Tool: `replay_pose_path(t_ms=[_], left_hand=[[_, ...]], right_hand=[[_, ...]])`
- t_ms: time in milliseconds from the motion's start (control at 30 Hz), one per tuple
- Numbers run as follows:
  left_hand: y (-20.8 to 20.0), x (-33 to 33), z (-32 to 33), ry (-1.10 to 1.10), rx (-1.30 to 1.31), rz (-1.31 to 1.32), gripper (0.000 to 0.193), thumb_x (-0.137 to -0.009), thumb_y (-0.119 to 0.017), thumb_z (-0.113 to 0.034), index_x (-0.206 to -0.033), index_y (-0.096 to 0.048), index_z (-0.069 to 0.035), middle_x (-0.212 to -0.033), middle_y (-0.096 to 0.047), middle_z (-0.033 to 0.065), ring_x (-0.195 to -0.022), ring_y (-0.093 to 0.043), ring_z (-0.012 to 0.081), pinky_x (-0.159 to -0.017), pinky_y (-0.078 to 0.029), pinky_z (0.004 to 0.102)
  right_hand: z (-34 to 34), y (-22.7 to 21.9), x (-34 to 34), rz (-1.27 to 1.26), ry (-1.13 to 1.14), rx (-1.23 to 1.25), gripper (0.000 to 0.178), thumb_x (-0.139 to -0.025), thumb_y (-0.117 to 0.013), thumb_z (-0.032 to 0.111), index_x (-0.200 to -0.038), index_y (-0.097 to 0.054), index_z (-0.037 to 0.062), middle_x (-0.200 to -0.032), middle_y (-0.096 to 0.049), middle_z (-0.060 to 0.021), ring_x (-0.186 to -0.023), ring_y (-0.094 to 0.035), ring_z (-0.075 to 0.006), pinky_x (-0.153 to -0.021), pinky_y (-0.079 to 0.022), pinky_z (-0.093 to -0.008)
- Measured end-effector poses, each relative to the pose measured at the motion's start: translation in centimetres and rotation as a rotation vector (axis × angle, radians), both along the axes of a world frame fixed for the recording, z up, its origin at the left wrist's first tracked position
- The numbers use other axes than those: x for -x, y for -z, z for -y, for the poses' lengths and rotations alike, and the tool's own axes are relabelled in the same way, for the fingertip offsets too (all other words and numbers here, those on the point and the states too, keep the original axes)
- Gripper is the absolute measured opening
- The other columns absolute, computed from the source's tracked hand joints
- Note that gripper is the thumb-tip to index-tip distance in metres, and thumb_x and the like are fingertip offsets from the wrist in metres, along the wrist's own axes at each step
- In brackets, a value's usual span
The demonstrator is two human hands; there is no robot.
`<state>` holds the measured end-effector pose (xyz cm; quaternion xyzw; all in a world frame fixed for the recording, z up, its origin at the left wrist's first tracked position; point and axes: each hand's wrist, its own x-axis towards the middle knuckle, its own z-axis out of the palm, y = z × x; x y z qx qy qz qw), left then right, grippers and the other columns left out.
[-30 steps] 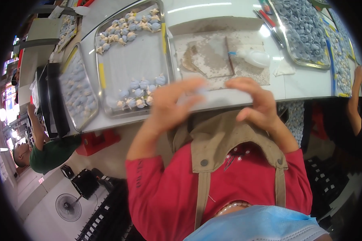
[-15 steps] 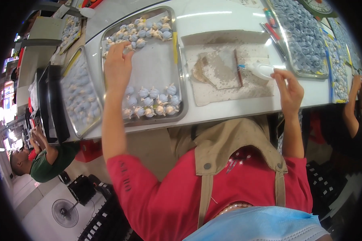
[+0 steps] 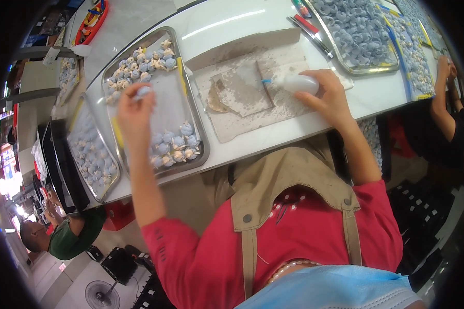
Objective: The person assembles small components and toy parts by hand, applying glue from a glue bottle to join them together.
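Note:
My left hand is over the left side of a metal tray. Its fingertips pinch a small round blue-grey piece. Groups of little blue-grey and cream figures lie at the tray's far end, and more figures stand in rows at the near end. My right hand is wrapped round a white squeeze bottle with a thin blue tip. The bottle lies on its side in the air or against a stained cardboard box lid; which one, I cannot tell. Its tip points left, by a brown-edged sheet.
A tray of blue-grey curved parts stands at the far right, with pens beside it. Another tray of blue-grey pieces is at the left. Co-workers' arms show at the right, and another person sits at the left.
My left hand has come up from the far figures with a piece in its fingertips. My right hand has gone from pinching the bottle's end to gripping its body. The view has shifted.

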<state>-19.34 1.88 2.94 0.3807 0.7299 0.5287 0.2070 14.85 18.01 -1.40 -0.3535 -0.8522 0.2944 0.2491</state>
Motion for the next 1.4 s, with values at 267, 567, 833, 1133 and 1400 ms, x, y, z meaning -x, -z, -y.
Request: replay_pose_path(t_ms=[267, 567, 833, 1133, 1400], left_hand=[[2.6, -17.3, 0.1, 0.343, 0.042, 0.913, 0.034, -0.079, -0.062, 0.001, -0.113, -0.054, 0.001, -0.101, -0.062, 0.0095, -0.081, -0.063, 0.0152, -0.064, -0.048, 0.0208], [4.0, -19.1, 0.7, 0.315, 0.063, 1.049, 0.037, -0.084, -0.061, -0.002, -0.120, -0.051, 0.002, -0.103, -0.061, 0.0115, -0.087, -0.061, 0.0140, -0.069, -0.048, 0.0213], [3.6, -18.9, 1.3, 0.272, 0.040, 0.951, 0.037, -0.082, -0.063, -0.002, -0.117, -0.052, 0.003, -0.097, -0.062, 0.0092, -0.080, -0.060, 0.0115, -0.066, -0.046, 0.0197], [3.9, -18.7, 1.7, 0.275, 0.016, 0.875, 0.036, -0.082, -0.064, -0.001, -0.116, -0.055, 0.002, -0.085, -0.062, 0.0064, -0.071, -0.056, 0.0077, -0.064, -0.046, 0.0197], [3.7, -18.3, 1.9, 0.292, 0.021, 0.920, 0.036, -0.082, -0.064, -0.001, -0.117, -0.054, 0.003, -0.090, -0.063, 0.0083, -0.074, -0.058, 0.0097, -0.066, -0.046, 0.0201]], right_hand=[[2.8, -0.5, -1.5, -0.481, 0.159, 0.573, 0.027, -0.080, -0.068, 0.019, -0.098, -0.057, 0.0012, -0.085, -0.057, -0.0035, -0.078, -0.052, -0.0100, -0.069, -0.042, -0.0220], [4.1, -2.9, -3.8, -0.404, 0.038, 0.042, 0.029, -0.068, -0.077, 0.016, -0.087, -0.060, 0.0028, -0.077, -0.053, -0.0044, -0.077, -0.049, -0.0167, -0.068, -0.041, -0.0261], [5.1, -5.9, -2.6, -0.208, -0.024, -0.191, 0.034, -0.055, -0.085, 0.021, -0.076, -0.064, 0.0054, -0.069, -0.055, -0.0041, -0.072, -0.047, -0.0215, -0.065, -0.040, -0.0293], [5.7, -6.2, -1.4, -0.152, -0.080, -0.254, 0.035, -0.053, -0.085, 0.021, -0.076, -0.064, 0.0069, -0.064, -0.054, -0.0017, -0.072, -0.048, -0.0213, -0.062, -0.041, -0.0283], [5.4, -6.3, -1.0, -0.166, -0.088, -0.278, 0.034, -0.053, -0.085, 0.020, -0.076, -0.064, 0.0062, -0.064, -0.054, -0.0026, -0.070, -0.048, -0.0212, -0.061, -0.041, -0.0284]])
